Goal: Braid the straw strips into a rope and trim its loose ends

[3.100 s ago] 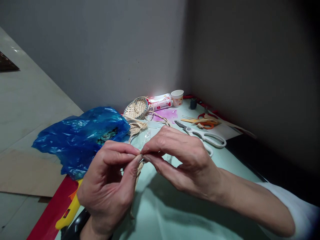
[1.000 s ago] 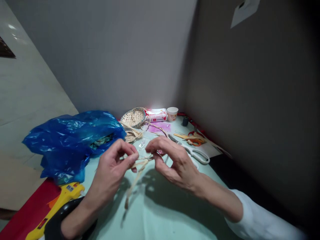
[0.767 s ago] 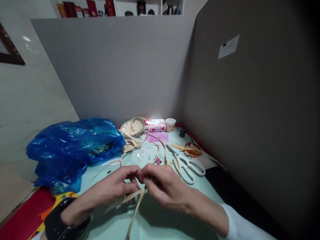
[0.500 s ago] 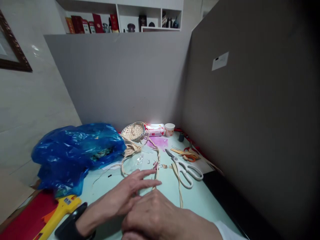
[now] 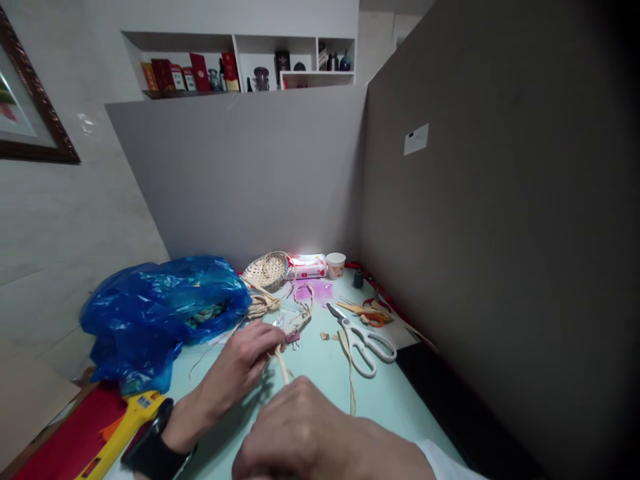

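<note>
My left hand [image 5: 245, 360] reaches forward over the pale green table [image 5: 320, 363], a black watch [image 5: 150, 450] on its wrist. Its fingertips are pinched together on a small pink binder clip [image 5: 293, 338]. A pale straw strip [image 5: 284, 365] runs from under those fingers back toward my right hand [image 5: 310, 433]. That hand sits low at the bottom edge with only its back showing. Its fingers are hidden, so I cannot tell whether it holds the strip.
A blue plastic bag [image 5: 165, 313] lies at the left, a yellow tool [image 5: 125, 427] in front of it. Behind are a small woven basket [image 5: 270, 270], a tissue pack [image 5: 307, 265] and a paper cup [image 5: 335, 264]. White scissors [image 5: 363, 337] and orange scissors [image 5: 375, 317] lie right. Grey partitions wall two sides.
The view has tilted up, showing the shelf above the partition. My hands parted from working the straw; the left reached forward to the pink clip and the right dropped to the bottom edge.
</note>
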`<control>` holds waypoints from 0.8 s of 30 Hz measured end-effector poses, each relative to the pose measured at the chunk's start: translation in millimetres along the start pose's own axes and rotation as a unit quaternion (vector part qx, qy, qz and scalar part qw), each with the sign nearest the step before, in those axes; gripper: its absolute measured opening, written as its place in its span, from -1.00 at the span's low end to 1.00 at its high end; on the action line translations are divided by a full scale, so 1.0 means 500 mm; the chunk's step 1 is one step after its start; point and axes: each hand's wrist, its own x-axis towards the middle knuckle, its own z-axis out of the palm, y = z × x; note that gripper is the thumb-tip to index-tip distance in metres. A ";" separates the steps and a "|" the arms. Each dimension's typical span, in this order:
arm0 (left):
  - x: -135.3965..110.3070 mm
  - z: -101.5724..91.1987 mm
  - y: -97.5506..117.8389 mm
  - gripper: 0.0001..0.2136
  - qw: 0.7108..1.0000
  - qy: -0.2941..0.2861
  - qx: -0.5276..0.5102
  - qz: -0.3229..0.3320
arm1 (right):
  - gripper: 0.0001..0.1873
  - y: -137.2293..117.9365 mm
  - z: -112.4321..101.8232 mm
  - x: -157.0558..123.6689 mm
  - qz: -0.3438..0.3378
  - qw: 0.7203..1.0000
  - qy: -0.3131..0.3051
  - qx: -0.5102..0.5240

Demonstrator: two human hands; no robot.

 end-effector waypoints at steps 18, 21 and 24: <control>-0.012 -0.042 -0.029 -0.84 0.929 0.305 -0.066 -0.198 | -0.64 0.061 -0.028 -0.006 0.366 0.874 0.090 0.305; -0.028 -0.031 -0.055 -0.78 0.907 0.295 -0.140 -0.267 | -0.64 0.063 -0.009 -0.008 0.357 0.897 0.098 0.240; -0.053 -0.013 -0.060 -0.66 0.861 0.305 -0.219 -0.344 | -0.67 0.067 0.012 -0.011 0.371 0.906 0.102 0.175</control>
